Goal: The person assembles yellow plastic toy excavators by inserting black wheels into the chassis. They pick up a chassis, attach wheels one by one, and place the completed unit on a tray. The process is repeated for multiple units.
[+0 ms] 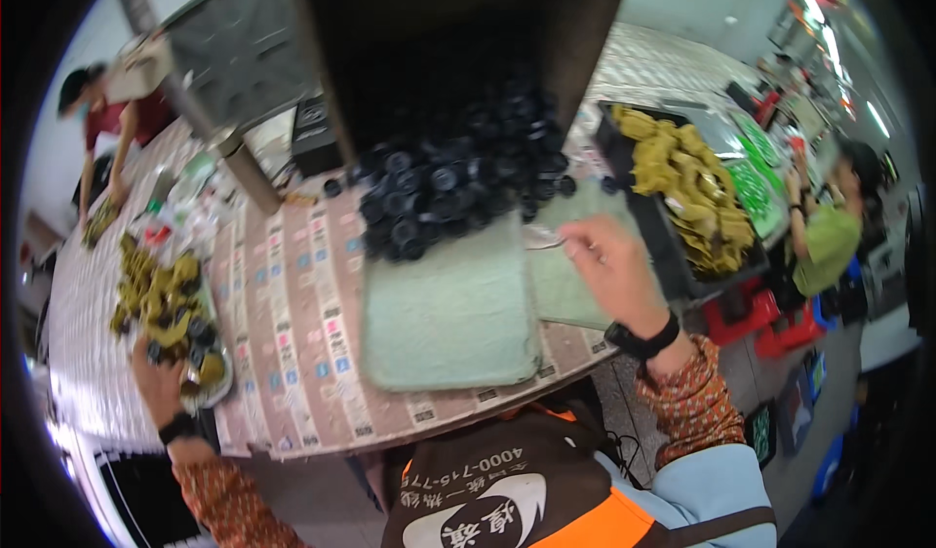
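At the left of the table, my left hand (159, 384) reaches to the edge of a pale tray (226, 377). Its fingers close around a small black cap (154, 352), partly hidden. Olive-yellow crumpled-looking pieces (156, 290) fill that tray, with several black caps among them near my hand. Over the right of the table hovers my right hand (616, 267), fingers loosely bent and apart, nothing seen in them. Close to its fingertips lies a thin silvery strip (542, 237). A heap of black round caps (444, 192) spills onto a pale green tray (448, 324) before me.
A big dark bin (468, 21) lies tipped behind the heap. Right of it stands a black crate (673, 246) of olive-yellow pieces. A metal cylinder (246, 171) and a small black box (314, 137) stand left. Co-workers sit at far left (127, 124) and right (829, 231).
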Available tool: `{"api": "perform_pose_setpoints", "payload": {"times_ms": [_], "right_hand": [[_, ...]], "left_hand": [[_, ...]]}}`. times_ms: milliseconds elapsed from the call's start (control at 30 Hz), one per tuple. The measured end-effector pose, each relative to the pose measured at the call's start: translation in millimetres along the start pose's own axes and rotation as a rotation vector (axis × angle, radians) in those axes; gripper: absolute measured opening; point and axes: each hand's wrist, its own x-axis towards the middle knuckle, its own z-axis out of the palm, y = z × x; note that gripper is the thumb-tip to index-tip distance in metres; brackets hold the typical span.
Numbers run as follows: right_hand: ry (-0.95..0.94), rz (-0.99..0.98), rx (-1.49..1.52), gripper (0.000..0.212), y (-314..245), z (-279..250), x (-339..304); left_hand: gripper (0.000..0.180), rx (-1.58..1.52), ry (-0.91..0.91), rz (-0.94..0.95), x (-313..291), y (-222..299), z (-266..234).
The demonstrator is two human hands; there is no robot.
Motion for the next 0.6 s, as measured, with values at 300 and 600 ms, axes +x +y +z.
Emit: {"api": "perform_pose_setpoints", "payload": {"times_ms": [300,600], "right_hand": [[0.494,0.297,-0.789,0.084,153,-234,11],[-0.017,0.327,-0.73,0.082,155,-201,-22]], "left_hand": [[0.094,0.183,0.254,0.399,-55,-8,28],[0.068,0.326,0.082,0.605,-126,-5,133]]}}
